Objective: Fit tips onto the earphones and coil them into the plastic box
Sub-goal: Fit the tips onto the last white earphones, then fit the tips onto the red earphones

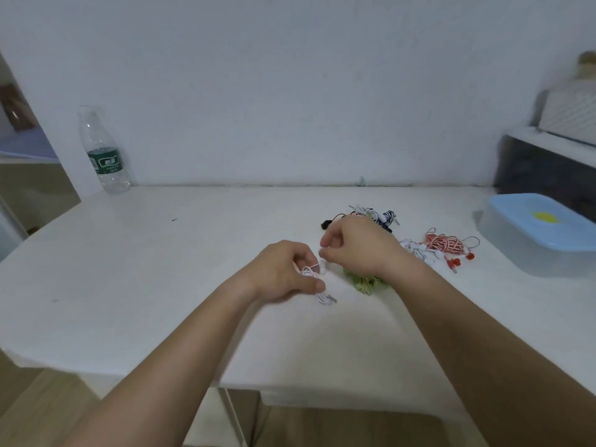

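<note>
Table (pixel 161 269): 2 hands (pixel 280 272) (pixel 358 246), 1 white earphone set (pixel 324 298)

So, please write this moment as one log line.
left hand: holds white earphones | right hand: pinches earbud | plastic box: closed

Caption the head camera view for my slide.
Left hand grips a coiled white earphone cord while right hand pinches one end; a blue-lidded clear plastic box waits at right.

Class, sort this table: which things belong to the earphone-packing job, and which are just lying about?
Job: white earphones, gripped by left hand, pinched by right hand; red-and-white striped earphones; black-and-white striped earphones; green cable bundle; clear plastic box with blue lid.
Lying about: clear plastic water bottle with green label.
</note>
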